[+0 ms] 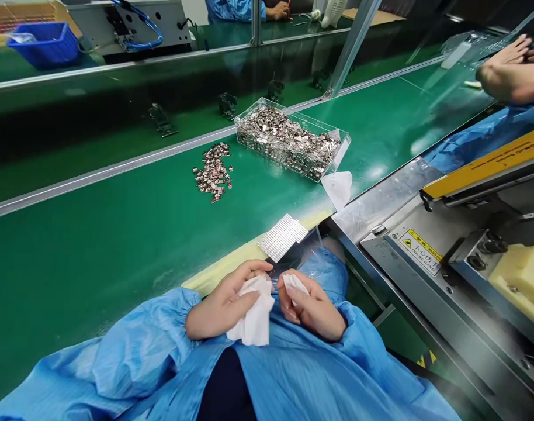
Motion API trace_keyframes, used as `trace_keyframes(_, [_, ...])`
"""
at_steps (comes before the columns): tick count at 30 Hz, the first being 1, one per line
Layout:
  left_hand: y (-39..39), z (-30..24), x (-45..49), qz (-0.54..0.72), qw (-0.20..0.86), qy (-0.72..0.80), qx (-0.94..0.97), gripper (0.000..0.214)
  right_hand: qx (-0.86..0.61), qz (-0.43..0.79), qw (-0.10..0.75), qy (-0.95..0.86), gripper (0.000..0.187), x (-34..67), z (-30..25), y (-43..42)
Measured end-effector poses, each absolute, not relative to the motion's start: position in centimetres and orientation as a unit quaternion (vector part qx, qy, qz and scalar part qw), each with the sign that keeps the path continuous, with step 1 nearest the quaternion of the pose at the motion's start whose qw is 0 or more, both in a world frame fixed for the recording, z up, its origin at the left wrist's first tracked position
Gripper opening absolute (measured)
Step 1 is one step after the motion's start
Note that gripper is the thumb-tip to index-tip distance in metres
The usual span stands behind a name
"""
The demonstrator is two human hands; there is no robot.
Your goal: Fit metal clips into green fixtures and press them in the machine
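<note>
Close to my lap, my left hand (pixel 221 307) is closed around a crumpled white wipe (pixel 255 321), with the thumb pressing on top. Just to its right, my right hand (pixel 317 310) pinches a smaller white piece (pixel 295 283) that looks like wipe material; I cannot tell whether the two pieces are joined. Beyond the hands, a flat block of small silver pieces in a grid (pixel 283 237) lies at the table's edge. Clear plastic film (pixel 309 251) hangs below it.
On the green table (pixel 118 234), a clear tray (pixel 341 153) holds many small metal parts, with a loose pile (pixel 214 169) at its left. A white sheet (pixel 338 188) lies by the tray. Right stands a machine (pixel 407 234) with a warning label. Another person's hand (pixel 510 64) is at upper right.
</note>
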State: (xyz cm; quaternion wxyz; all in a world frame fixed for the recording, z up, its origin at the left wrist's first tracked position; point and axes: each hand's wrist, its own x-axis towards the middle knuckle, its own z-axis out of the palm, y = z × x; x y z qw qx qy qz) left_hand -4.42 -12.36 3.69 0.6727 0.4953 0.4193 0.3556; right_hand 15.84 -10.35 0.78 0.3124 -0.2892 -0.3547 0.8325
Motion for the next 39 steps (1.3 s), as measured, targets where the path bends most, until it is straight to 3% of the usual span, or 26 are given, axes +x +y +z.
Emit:
trace_keyframes(4, [-12.1,4.2,-4.1,0.360,0.636,0.426,0.533,0.018,-0.302,0.816,0.350,-0.348,0.035,16.0,1.5,-10.1])
trace_keyframes(7, [-11.5,4.7,-3.5,0.375,0.645,0.426,0.512,0.013,-0.345,0.730,0.414,-0.420,0.039,16.1,1.5,-10.1])
trace_keyframes(15, [-10.0,4.9,-0.8,0.324,0.653,0.426,0.536,0.042,-0.299,0.625,0.438,-0.573,0.041,15.7,2.3,-10.2])
trace_keyframes(19, [-9.7,4.3,-1.4,0.416,0.577,0.434,0.554,0.039,-0.384,0.585,0.472,-0.536,0.045,16.3,1.7,-10.1])
trace_keyframes(26, [-9.9,3.6,-2.3,0.414,0.656,0.421,0.470,0.036,-0.445,0.570,0.434,-0.537,0.032,16.5,2.1,-10.1])
trace_keyframes(29, [-9.8,3.8,-2.3,0.386,0.702,0.395,0.449,0.046,-0.464,0.536,0.427,-0.562,0.020,16.4,3.1,-9.8])
trace_keyframes(35, [-9.3,4.1,-2.4,0.366,0.651,0.482,0.458,0.044,-0.481,0.510,0.438,-0.563,0.015,16.7,3.9,-9.3])
trace_keyframes(39, [-9.4,4.3,-2.6,0.375,0.676,0.464,0.432,0.044,-0.481,0.545,0.447,-0.521,0.017,17.0,4.2,-8.9])
